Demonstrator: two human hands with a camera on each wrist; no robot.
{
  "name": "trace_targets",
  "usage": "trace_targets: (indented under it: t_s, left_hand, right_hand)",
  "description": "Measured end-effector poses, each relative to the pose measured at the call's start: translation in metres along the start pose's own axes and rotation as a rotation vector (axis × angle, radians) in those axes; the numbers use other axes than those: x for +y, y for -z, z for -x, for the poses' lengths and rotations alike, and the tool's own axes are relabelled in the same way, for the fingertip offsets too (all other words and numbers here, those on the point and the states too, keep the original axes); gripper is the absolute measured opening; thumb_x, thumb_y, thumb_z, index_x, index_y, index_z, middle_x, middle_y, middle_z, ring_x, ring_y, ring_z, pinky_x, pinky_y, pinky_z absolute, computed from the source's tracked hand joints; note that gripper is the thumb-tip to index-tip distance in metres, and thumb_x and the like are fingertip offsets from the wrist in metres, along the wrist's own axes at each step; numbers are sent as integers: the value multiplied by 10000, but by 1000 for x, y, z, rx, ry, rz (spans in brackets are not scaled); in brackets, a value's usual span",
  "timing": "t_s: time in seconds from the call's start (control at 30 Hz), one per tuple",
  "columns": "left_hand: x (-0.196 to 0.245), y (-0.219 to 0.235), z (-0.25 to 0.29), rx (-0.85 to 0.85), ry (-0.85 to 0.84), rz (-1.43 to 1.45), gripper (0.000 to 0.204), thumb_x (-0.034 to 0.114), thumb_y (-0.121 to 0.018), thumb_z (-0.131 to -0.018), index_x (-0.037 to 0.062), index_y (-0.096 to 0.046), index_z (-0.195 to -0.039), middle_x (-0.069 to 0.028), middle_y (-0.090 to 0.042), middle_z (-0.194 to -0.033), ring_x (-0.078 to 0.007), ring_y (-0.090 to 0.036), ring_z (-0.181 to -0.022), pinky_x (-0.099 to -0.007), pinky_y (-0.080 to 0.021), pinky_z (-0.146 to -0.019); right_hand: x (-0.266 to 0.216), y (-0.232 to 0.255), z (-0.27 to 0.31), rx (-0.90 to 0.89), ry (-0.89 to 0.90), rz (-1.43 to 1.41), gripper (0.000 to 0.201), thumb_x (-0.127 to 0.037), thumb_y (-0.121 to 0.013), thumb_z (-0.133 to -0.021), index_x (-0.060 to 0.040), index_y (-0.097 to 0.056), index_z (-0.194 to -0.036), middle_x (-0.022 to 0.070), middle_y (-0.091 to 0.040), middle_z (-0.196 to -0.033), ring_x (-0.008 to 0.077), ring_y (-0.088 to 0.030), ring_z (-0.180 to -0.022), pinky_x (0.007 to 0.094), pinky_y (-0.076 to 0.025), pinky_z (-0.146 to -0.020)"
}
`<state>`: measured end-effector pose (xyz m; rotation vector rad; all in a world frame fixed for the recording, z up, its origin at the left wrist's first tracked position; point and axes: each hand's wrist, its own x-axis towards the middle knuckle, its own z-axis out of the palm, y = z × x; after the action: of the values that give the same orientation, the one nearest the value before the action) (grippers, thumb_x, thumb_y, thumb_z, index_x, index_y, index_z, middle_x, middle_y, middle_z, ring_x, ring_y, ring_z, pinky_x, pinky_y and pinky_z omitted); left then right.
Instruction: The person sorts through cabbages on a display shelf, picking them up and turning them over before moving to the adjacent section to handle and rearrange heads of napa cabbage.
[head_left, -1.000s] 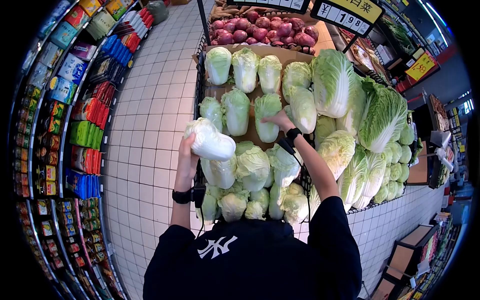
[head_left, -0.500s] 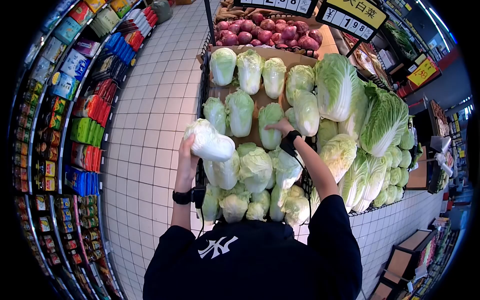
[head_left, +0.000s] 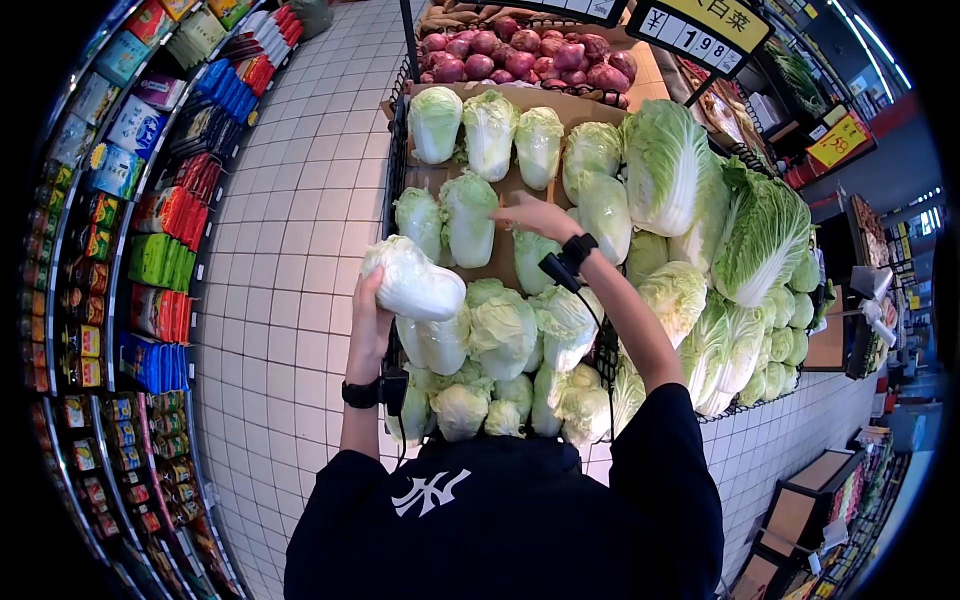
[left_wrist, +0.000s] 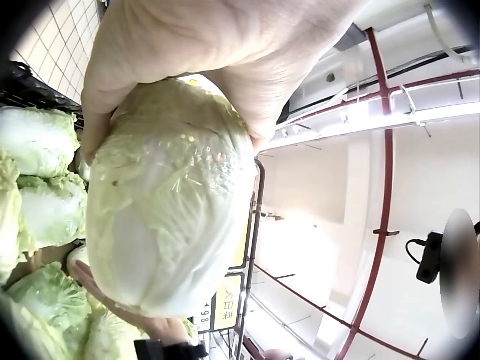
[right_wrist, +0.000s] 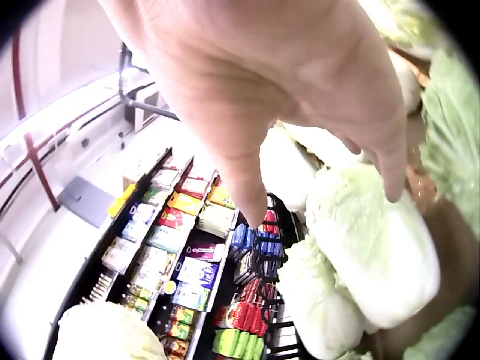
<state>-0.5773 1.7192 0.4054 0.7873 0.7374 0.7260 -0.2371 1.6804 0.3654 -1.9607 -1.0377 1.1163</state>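
My left hand grips a pale Chinese cabbage in clear wrap, held at the left edge of the display above other cabbages. In the left wrist view, fingers and thumb curl round one end of this cabbage. My right hand reaches over the middle row, fingers extended. Its fingertips are right at the side of a green-topped cabbage, and another cabbage lies partly hidden under the hand. The right wrist view shows the thumb and fingers spread above the cabbage, gripping nothing.
More cabbages are piled nearest my body, with large leafy ones at the right. Red onions lie behind, under price signs. A packed shelf stands left across the tiled aisle.
My right hand has left the right-hand cabbage of the middle row and moved left to the cabbage beside it. The left hand keeps its cabbage in nearly the same place.
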Motion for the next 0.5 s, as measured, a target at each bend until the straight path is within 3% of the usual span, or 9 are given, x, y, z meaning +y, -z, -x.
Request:
trace_targets:
  t_s: [0.03, 0.1, 0.2, 0.23, 0.27, 0.33, 0.37, 0.5]
  left_hand:
    - [-1, -2, 0, -2, -2, 0, 513, 353, -543, -925, 40, -428, -1314, -99, -538, -1239, -195, -540, -1138, -360, -462, -942]
    - [-2, -2, 2, 1, -10, 0, 506, 352, -545, -923, 42, -437, -1309, -93, -539, -1240, -191, -541, -1137, -358, -460, -942]
    - [0, 2, 6, 18, -13, -16, 500, 343, -548, -921, 45, -447, -1309, -87, -540, -1246, -186, -541, -1137, -351, -451, -950]
    - [1, 3, 7, 24, -7, -11, 501, 338, -549, -921, 45, -446, -1314, -87, -540, -1247, -185, -540, -1137, -348, -448, -955]
    - [1, 5, 8, 30, -1, -5, 502, 334, -549, -920, 45, -444, -1318, -87, -539, -1249, -183, -539, -1138, -346, -444, -960]
    - [2, 7, 9, 41, -2, -9, 507, 331, -549, -921, 44, -439, -1323, -88, -539, -1249, -182, -536, -1143, -343, -444, -961]
    - [2, 8, 9, 41, 1, -16, 511, 328, -549, -921, 42, -434, -1329, -89, -538, -1250, -181, -533, -1147, -340, -443, -962]
    - [0, 11, 8, 56, -6, -11, 515, 329, -549, -921, 39, -431, -1330, -91, -534, -1256, -182, -529, -1156, -337, -442, -964]
  right_hand:
    - [-22, -4, 11, 0, 4, 0, 621, -540, -738, -722, 36, -659, -941, 55, -618, -888, 175, -566, -800, 281, -453, -730]
    - [-50, -10, 22, -162, -102, -54, 648, -544, -764, -698, 43, -627, -936, 38, -571, -859, 134, -503, -762, 265, -432, -677]
    - [10, -34, -46, -137, -173, -69, 697, -536, -800, -659, 47, -596, -981, 27, -536, -851, 106, -464, -750, 278, -419, -662]
    - [16, -39, -53, -134, -149, -154, 915, -547, -829, -612, 84, -492, -1183, 88, -567, -1033, 170, -539, -914, 325, -460, -775]
    - [12, -43, -54, -144, -147, -150, 915, -547, -829, -612, 84, -492, -1183, 88, -567, -1033, 170, -539, -914, 325, -460, -775]
    - [6, -49, -56, -44, -259, -160, 1361, -536, -860, -563, 147, -42, -1409, 237, -359, -1420, 287, -395, -1306, 514, -351, -1035]
    - [2, -52, -57, -63, -270, -168, 1438, -527, -881, -533, 162, 46, -1390, 273, -337, -1412, 302, -410, -1289, 486, -370, -1034]
    - [4, -51, -53, -94, -143, -290, 1417, -475, -906, -517, 147, 15, -1396, 270, -316, -1416, 315, -411, -1282, 417, -406, -1018]
